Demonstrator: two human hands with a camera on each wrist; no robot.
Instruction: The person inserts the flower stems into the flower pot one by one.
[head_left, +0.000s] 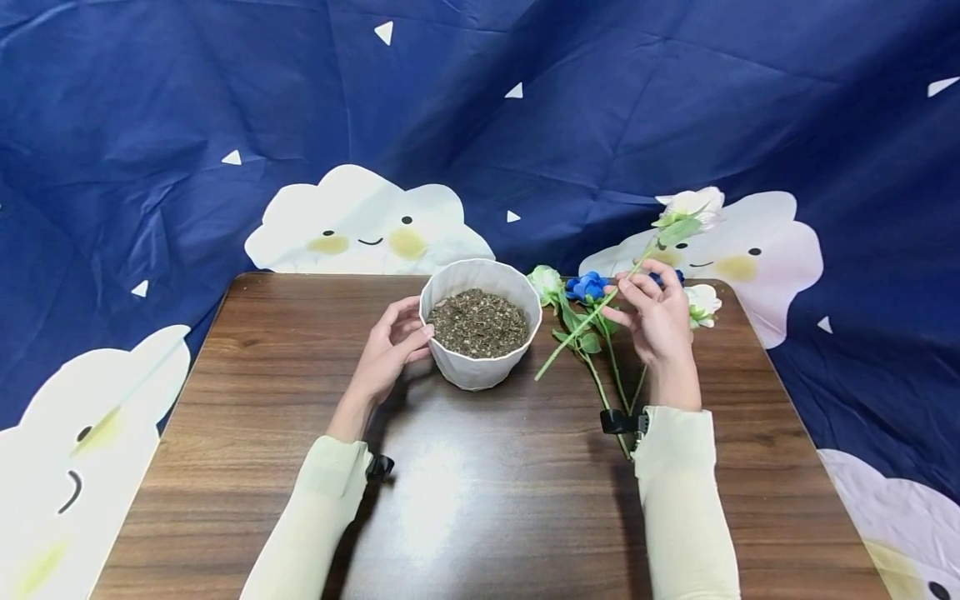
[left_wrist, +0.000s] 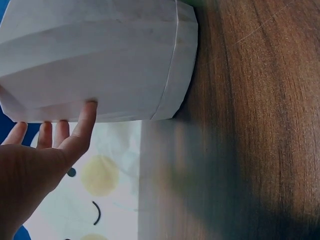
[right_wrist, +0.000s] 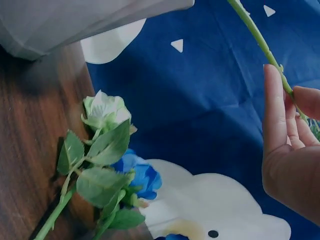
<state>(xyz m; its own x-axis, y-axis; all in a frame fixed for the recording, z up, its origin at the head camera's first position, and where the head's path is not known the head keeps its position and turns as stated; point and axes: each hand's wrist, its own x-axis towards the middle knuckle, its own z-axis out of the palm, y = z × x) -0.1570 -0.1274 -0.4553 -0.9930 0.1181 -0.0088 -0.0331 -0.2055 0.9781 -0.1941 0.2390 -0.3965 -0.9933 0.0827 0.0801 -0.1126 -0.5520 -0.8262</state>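
Note:
A white faceted flowerpot [head_left: 480,371] filled with brown soil [head_left: 480,323] stands on the table. My left hand [head_left: 390,346] rests against its left side, fingertips touching the outer wall, as the left wrist view also shows. With thumb and fingers, my right hand [head_left: 656,321] pinches the green stem [right_wrist: 257,37] of a white rose [head_left: 690,208]. The rose is raised above the table, its bloom up to the right and the stem's lower end slanting down toward the pot's right side. In the right wrist view its bloom is out of sight.
Right of the pot lie several flowers: a pale green-white rose [right_wrist: 106,112], a blue rose [head_left: 587,287] and another white rose [head_left: 703,305]. Their stems run toward the front under my right forearm. A blue cloth [head_left: 465,100] with clouds hangs behind the wooden table [head_left: 262,400].

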